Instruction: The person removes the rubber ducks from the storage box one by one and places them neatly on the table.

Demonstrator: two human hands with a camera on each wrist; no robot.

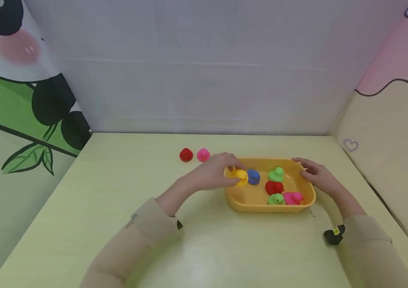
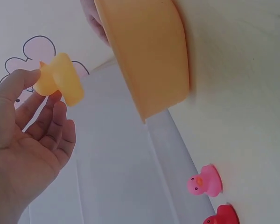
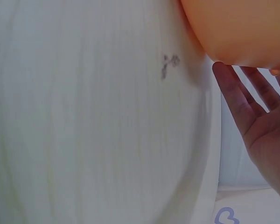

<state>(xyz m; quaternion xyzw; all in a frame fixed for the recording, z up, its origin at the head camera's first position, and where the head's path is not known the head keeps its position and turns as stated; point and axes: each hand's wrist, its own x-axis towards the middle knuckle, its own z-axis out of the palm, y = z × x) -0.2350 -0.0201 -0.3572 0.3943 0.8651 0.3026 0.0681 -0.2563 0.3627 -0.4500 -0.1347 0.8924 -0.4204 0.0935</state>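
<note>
My left hand (image 1: 216,172) pinches a yellow rubber duck (image 1: 241,176) between thumb and fingertips, over the left end of a yellow-orange plastic tray (image 1: 250,208). The left wrist view shows this duck (image 2: 60,79) raised beside the tray wall (image 2: 149,56). At the tray's right end, my right hand (image 1: 317,176) holds the rim, thumb on the inner side and fingers outside. Its fingers (image 3: 238,98) touch the outer wall in the right wrist view. Inside the tray lie a blue duck (image 1: 253,177), two green ducks (image 1: 276,175), a red duck (image 1: 274,187) and a pink duck (image 1: 292,198).
Behind the tray, to its left, a red duck (image 1: 186,155) and a pink duck (image 1: 204,155) stand on the pale wooden table (image 1: 135,172). Printed cloth walls (image 1: 196,92) enclose the table at the back and both sides. A black device (image 1: 333,236) sits at the right wrist.
</note>
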